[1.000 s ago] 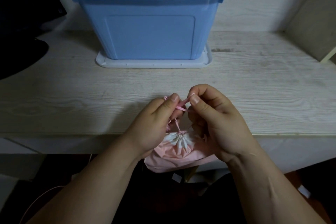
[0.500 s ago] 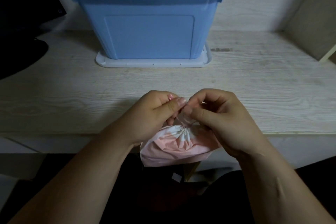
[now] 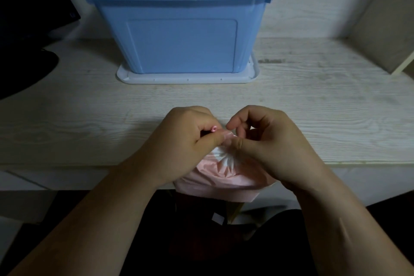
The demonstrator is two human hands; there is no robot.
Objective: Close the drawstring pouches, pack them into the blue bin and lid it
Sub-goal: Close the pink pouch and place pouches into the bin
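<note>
Pink drawstring pouch (image 3: 226,178): hangs between both hands at the near edge of the desk (image 3: 89,123), partly below it, well apart from the blue bin (image 3: 181,45) and not yet inside. Shows a mouth gathered into a tight, white-lined pucker; looks drawn shut or close to it. Judged soft, light and floppy, of thin cloth; likely to slump and slide if taken by the body. Better taken at the bunched neck or by the cord, the firmest parts. No risk of breakage; rather of a cord slipping loose and the mouth reopening on the way to the bin.

Pink cord (image 3: 214,128): peeps out as a short end, pinched between thumb and forefinger of the left hand (image 3: 188,143). Right hand (image 3: 271,145): pinches the gathered neck with thumb and a fingertip, touching the left thumb; holds the forefinger curled above, free. Cannot tell whether knotting or merely tightening.

Blue bin: stands upright and open toward the back of the desk, on top of its white lid (image 3: 188,79), laid flat beneath. Hides its floor from this angle; cannot tell whether filled or bare.

Counted: one pouch, one visible cord end, one bin, one lid, two hands. Farther out: one dark object (image 3: 24,29) at the left edge, one pale board (image 3: 385,29) leaning at the right.
</note>
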